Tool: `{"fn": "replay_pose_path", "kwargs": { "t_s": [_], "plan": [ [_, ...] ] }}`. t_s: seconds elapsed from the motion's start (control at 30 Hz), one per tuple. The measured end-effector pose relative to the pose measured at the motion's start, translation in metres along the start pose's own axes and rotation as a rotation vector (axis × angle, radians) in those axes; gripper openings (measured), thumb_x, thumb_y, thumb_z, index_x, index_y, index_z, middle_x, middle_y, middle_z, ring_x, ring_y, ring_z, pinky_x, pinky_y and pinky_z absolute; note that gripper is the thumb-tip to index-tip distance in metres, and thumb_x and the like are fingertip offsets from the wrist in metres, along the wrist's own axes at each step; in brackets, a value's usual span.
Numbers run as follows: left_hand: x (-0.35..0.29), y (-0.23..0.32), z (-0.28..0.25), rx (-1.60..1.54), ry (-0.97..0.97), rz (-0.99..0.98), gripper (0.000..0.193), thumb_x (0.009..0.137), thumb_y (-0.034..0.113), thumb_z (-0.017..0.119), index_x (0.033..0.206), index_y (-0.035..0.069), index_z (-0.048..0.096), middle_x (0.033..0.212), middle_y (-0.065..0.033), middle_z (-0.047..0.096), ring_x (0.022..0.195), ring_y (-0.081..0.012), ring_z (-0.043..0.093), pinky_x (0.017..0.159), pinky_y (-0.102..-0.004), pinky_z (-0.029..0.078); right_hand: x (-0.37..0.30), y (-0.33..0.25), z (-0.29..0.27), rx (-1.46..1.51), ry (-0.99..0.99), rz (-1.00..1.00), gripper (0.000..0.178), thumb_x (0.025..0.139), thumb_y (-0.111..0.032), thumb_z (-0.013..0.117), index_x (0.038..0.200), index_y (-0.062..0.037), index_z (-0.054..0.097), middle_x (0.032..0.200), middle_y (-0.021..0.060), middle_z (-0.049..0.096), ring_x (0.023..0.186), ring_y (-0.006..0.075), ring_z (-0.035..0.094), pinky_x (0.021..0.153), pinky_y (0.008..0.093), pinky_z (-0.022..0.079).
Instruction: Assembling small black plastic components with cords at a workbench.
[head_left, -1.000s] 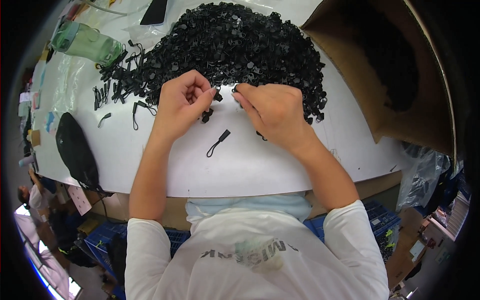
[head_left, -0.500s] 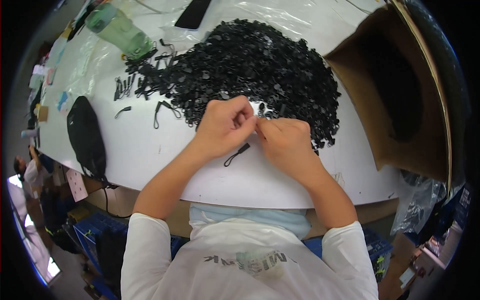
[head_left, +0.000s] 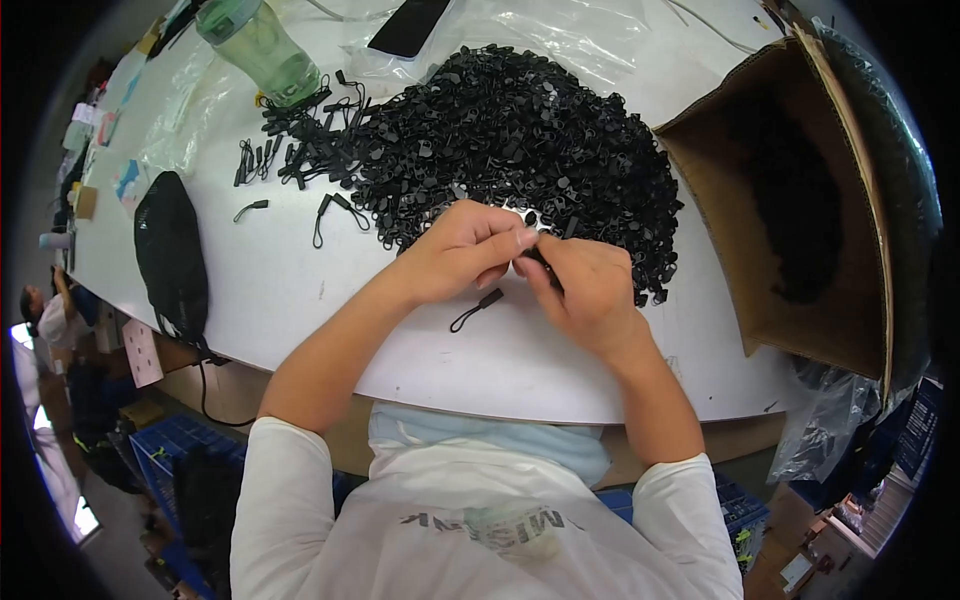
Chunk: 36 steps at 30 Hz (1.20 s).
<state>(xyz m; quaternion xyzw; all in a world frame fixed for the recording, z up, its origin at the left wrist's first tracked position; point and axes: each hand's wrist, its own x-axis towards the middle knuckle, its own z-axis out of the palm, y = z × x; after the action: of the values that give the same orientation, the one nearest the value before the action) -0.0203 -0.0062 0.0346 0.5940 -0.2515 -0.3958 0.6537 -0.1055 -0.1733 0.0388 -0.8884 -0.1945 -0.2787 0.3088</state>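
One left hand (head_left: 465,252), one right hand (head_left: 592,288), one heap of black pieces (head_left: 520,135), uncountable, one lone black loop (head_left: 476,311) before them, one bottle (head_left: 262,52), one phone (head_left: 409,27), one cardboard box (head_left: 700,140)

a head-worn fisheye looks down from close above onto the white table (head_left: 560,372).

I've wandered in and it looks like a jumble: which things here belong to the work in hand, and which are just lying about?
Seem part of the work: small black piece in the right hand, left hand close beside it; pile of black pieces; loose black loop; possibly the cardboard box.

Seem just lying about: green bottle; black phone; black pouch.
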Motion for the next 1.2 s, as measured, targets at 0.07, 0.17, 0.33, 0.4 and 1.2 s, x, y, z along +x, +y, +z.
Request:
{"fn": "replay_pose_path", "kwargs": {
  "t_s": [0.07,0.17,0.33,0.4,1.2],
  "plan": [
    [-0.001,0.000,0.000,-0.007,-0.020,0.011,0.031,0.093,0.021,0.059,0.069,0.002,0.059,0.053,0.0014,0.051,0.047,-0.0050,0.041,0.043,-0.0232,0.031,0.000,0.000,0.000,0.015,0.002,-0.029,0.017,0.074,-0.010,0.074,0.075,-0.0035,0.059,0.057,0.0054,0.054,0.047,0.0207,0.056,0.044,0.0320,0.044],
    [-0.002,0.001,0.002,0.232,0.146,0.229,0.025,0.089,0.012,0.062,0.066,0.002,0.057,0.053,0.0012,0.051,0.045,-0.0053,0.039,0.043,-0.0232,0.030,0.000,0.001,-0.002,0.028,-0.061,-0.058,0.020,0.071,-0.010,0.075,0.067,-0.0057,0.055,0.054,0.0046,0.051,0.045,0.0205,0.054,0.043,0.0322,0.043],
    [-0.009,0.001,0.015,0.441,0.423,0.463,0.009,0.085,0.005,0.065,0.077,0.000,0.064,0.057,-0.0011,0.055,0.045,-0.0071,0.047,0.045,-0.0223,0.039,0.000,0.001,-0.007,0.076,-0.096,-0.018,0.026,0.070,-0.010,0.074,0.061,-0.0075,0.050,0.052,0.0046,0.049,0.043,0.0213,0.052,0.043,0.0331,0.042],
    [-0.006,-0.001,0.017,0.353,0.372,0.449,0.008,0.088,0.006,0.063,0.087,-0.001,0.068,0.064,-0.0024,0.058,0.049,-0.0071,0.051,0.048,-0.0212,0.042,-0.001,0.002,-0.007,0.109,-0.089,0.007,0.024,0.071,-0.010,0.074,0.062,-0.0073,0.051,0.052,0.0053,0.049,0.043,0.0223,0.052,0.042,0.0332,0.042],
    [0.001,-0.007,0.005,0.719,0.269,0.593,0.015,0.077,-0.001,0.068,0.091,0.003,0.071,0.070,-0.0087,0.065,0.055,-0.0177,0.065,0.048,-0.0271,0.049,-0.006,0.004,0.004,0.141,-0.050,0.112,0.020,0.081,-0.014,0.069,0.069,-0.0042,0.056,0.053,0.0073,0.054,0.043,0.0247,0.055,0.042,0.0342,0.043]
  ]
}}
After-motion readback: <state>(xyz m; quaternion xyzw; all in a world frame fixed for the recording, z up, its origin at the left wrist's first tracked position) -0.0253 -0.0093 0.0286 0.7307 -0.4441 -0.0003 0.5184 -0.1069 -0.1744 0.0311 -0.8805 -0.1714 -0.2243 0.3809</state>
